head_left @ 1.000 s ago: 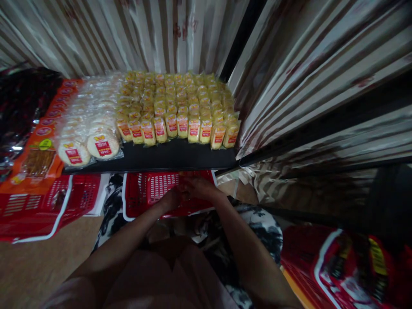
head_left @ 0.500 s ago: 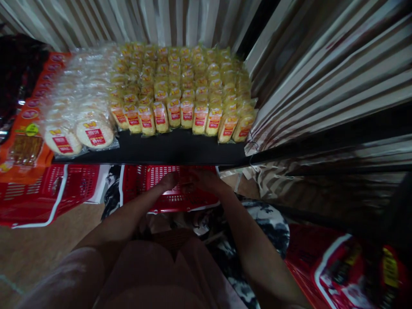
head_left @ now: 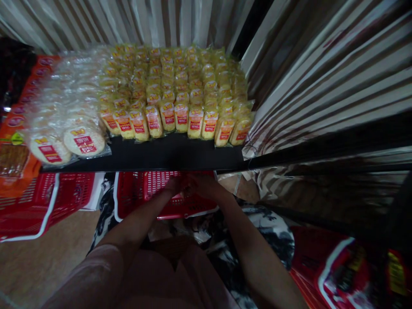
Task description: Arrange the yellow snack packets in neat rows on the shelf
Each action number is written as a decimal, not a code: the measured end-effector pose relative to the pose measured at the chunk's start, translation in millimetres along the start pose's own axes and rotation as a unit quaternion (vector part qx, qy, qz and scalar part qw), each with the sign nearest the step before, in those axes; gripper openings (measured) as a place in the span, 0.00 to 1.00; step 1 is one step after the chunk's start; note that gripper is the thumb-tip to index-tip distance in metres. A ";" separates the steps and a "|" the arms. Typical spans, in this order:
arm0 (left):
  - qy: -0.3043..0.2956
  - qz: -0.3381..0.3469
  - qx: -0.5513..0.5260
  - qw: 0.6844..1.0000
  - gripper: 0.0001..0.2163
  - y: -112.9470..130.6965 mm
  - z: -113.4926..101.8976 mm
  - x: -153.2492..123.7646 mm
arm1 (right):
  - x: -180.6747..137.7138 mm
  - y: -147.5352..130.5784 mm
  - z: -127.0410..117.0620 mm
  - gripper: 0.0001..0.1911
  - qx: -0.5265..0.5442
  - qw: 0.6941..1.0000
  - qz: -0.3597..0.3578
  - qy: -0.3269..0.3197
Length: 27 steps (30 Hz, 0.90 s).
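Both hands are down over a red plastic basket with a white handle, which sits between my knees, partly under the shelf. My left hand and my right hand are close together near the basket's middle. It is dark there and the fingers are blurred, so I cannot make out their pose or anything between them. Above them on the black shelf stand rows of yellow-wrapped snack packs with red and orange labels. Round white rice crackers in clear wrappers are stacked to their left.
At the left are orange snack packets and a second red basket below. Another red basket with red and black packets stands at lower right. Pleated curtains close off the back and right side.
The view has shifted slightly, so the shelf goods sit further left and lower. My left hand has come closer to my right hand over the basket.
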<state>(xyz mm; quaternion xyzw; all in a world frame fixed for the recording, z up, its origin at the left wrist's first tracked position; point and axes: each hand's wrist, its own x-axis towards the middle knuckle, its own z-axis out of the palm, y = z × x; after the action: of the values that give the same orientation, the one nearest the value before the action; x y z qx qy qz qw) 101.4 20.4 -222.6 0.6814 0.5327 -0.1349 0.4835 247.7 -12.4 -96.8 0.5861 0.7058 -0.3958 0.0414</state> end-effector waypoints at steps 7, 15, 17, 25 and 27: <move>-0.018 -0.039 -0.082 0.996 0.03 1.4 -19.3 -18.1 | 1.6 -1.2 -4.2 0.19 -0.015 1.000 -0.001 0.026; 0.009 0.034 -0.285 0.958 0.04 2.0 -62.6 -105.1 | -16.3 -3.7 -21.3 0.19 0.028 0.999 -0.023 0.021; -0.011 0.068 -0.374 0.925 0.07 4.0 -71.1 -130.2 | -22.2 -8.5 -26.9 0.18 0.071 0.997 -0.041 0.003; 0.106 0.128 -0.430 0.887 0.14 30.9 -94.0 -187.0 | -37.6 -34.9 -53.1 0.21 0.312 0.941 -0.122 -0.045; 0.113 0.139 -0.432 0.884 0.14 36.2 -99.3 -196.1 | -38.0 -39.3 -59.1 0.24 0.359 0.926 -0.103 -0.048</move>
<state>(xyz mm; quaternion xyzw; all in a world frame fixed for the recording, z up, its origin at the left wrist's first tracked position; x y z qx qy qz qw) 21.8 -15.3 -17.7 0.4826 0.4888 0.2550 0.6805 249.6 -6.7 -16.5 0.4659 0.5701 -0.6525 -0.1796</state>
